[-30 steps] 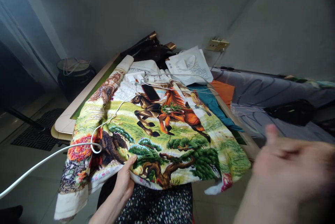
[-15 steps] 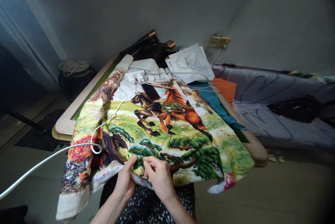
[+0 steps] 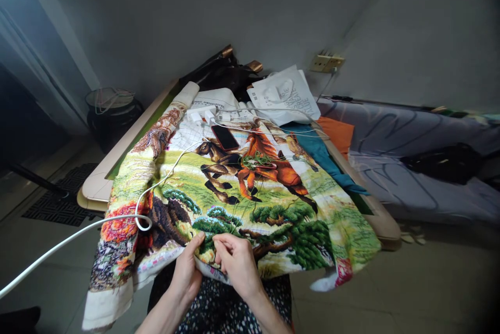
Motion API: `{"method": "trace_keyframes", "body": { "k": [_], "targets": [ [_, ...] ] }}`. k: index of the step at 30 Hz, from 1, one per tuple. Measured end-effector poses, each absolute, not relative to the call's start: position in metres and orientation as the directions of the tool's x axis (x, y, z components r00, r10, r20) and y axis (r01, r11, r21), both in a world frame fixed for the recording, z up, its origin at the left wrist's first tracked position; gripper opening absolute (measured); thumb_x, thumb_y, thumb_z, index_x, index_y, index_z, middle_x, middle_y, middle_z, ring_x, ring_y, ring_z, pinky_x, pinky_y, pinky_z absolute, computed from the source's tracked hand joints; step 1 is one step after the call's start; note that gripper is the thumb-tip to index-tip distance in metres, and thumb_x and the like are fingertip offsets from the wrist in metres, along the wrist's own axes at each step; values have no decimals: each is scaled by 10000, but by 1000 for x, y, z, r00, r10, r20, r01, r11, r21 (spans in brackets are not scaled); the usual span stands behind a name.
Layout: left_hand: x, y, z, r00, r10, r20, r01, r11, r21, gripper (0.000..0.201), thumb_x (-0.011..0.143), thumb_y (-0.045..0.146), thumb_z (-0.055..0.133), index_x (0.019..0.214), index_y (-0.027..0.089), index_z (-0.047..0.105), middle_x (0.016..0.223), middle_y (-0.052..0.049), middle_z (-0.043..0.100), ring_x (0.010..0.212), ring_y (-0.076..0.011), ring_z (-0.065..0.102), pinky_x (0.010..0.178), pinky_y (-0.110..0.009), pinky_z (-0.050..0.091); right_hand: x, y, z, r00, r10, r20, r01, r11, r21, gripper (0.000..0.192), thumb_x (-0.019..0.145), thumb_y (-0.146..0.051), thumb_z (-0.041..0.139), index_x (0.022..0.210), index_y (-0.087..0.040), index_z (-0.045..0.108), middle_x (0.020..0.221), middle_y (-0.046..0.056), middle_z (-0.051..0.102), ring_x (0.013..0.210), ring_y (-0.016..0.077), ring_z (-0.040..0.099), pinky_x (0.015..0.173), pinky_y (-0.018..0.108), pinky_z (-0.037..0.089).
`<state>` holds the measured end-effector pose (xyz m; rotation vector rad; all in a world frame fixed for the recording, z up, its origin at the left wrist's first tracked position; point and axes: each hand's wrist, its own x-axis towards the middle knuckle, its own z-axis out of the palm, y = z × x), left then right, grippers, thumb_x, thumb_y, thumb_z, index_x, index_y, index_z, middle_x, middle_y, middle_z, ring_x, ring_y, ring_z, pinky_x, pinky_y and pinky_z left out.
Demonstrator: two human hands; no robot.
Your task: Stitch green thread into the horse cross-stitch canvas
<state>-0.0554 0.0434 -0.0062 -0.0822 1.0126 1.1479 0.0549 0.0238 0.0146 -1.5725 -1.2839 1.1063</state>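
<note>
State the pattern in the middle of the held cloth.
The cloth shows a dark brown horse and an orange-red horse on green, seen in the head view.

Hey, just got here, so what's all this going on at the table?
A person is at a horse-patterned cloth spread over the table. The left hand grips its near edge, thumb on top. Beside it, the right hand pinches its fingertips together over the cloth; anything between them is too small to tell. A phone and tangled green thread lie farther back.
</note>
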Motion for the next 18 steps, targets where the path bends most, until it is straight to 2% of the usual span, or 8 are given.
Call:
{"method": "trace_keyframes", "body": {
  "k": [3,8,11,15,18],
  "targets": [
    [-56,43,-8,35,716,-697,-786,450,423,44,692,98,728,706,132,703,660,-8,704,605,-127,628,635,-235,511,55,24,14,101,982,-161,238,-181,-954,274,872,-337,504,843,-156,708,523,-15,553,384,99,436,385,201,341],
    [-56,43,-8,32,721,-693,-790,443,424,55,685,94,735,709,132,703,660,-9,705,605,-129,630,634,-241,515,55,25,15,103,988,-115,314,-142,-939,311,872,-282,486,614,-176,622,495,-11,542,397,98,444,384,195,327],
    [-56,44,-7,39,717,-696,-787,451,420,53,686,96,732,704,133,699,656,-10,703,596,-130,627,632,-245,512,54,26,17,106,991,-87,363,-120,-924,321,860,-254,487,561,-185,580,488,-12,549,382,96,445,375,195,320],
    [-55,43,-8,43,720,-692,-780,457,427,80,663,110,751,691,138,681,637,-2,683,558,-127,605,593,-254,498,49,27,20,127,988,-90,372,-132,-919,259,852,-265,496,627,-185,596,486,-18,556,367,106,481,374,193,344],
    [-56,43,-10,64,739,-671,-768,466,439,129,645,169,781,670,141,657,589,20,637,490,-109,547,516,-248,455,43,25,17,159,974,-164,261,-202,-944,197,857,-314,504,740,-183,593,515,-20,582,382,123,536,383,191,383]
  ]
}}
